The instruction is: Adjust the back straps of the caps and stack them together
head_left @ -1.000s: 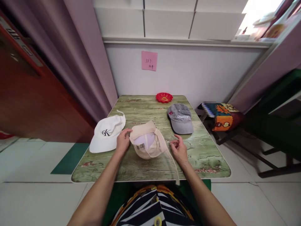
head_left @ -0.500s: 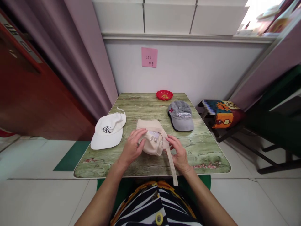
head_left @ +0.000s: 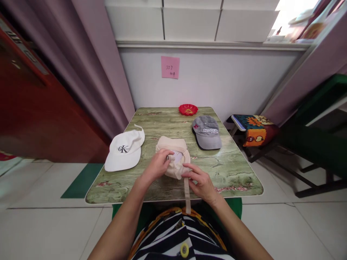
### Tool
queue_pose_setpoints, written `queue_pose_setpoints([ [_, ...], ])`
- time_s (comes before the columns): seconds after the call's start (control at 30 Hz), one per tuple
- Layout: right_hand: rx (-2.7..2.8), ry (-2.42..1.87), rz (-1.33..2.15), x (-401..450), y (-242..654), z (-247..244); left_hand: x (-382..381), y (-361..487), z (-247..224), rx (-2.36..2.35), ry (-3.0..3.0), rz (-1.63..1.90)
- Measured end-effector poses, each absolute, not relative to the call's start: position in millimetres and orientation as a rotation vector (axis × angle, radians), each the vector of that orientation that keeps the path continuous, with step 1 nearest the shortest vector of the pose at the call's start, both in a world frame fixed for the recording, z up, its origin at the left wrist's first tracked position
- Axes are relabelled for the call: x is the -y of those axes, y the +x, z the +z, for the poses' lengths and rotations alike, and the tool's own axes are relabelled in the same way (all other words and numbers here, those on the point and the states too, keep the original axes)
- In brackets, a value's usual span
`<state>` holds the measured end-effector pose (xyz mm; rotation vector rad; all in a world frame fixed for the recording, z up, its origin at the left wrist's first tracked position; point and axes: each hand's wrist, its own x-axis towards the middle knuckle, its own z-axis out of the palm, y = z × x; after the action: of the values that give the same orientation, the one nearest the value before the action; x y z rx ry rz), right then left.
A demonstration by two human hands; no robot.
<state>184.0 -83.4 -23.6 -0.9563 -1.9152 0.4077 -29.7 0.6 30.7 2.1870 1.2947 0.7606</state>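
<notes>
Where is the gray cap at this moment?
In the head view, the gray cap rests on the right side of the table, just nearer the person than the red dish.

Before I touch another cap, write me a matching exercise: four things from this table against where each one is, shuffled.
Things
1. White cap
2. Red dish
3. Beige cap
4. Grey cap

Places
A. Between the left hand and the right hand, its inside facing up
B. By the far edge of the table
C. On the right part of the table, brim toward the person
D. On the left part of the table, black letters showing

Right pairs: 1-D, 2-B, 3-A, 4-C
</notes>
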Motion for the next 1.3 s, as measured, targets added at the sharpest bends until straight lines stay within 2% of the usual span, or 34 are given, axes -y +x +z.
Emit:
queue_pose_setpoints([
  [0.23,1.644,-0.922,0.598,91,178,8,13,-41,44,-1.039,1.507,0.907],
  [0.4,1.348,-0.933,0.795,89,177,21,22,-40,37,-1.047,1.438,0.998],
  [0.6,1.163,-0.988,0.829,82,168,31,26,-31,27,-0.966,1.35,1.101],
  [0.87,1.074,-1.088,0.838,75,167,37,30,-24,32,-1.069,1.598,1.12],
  [1.03,1.16,-1.235,0.629,76,174,45,32,-25,33,-1.148,1.895,1.162],
  [1.2,1.349,-1.371,0.271,77,178,53,34,-27,29,-1.257,2.388,1.263],
  [1.3,1.439,-1.346,0.251,77,174,55,34,-25,28,-1.266,2.56,1.317],
])
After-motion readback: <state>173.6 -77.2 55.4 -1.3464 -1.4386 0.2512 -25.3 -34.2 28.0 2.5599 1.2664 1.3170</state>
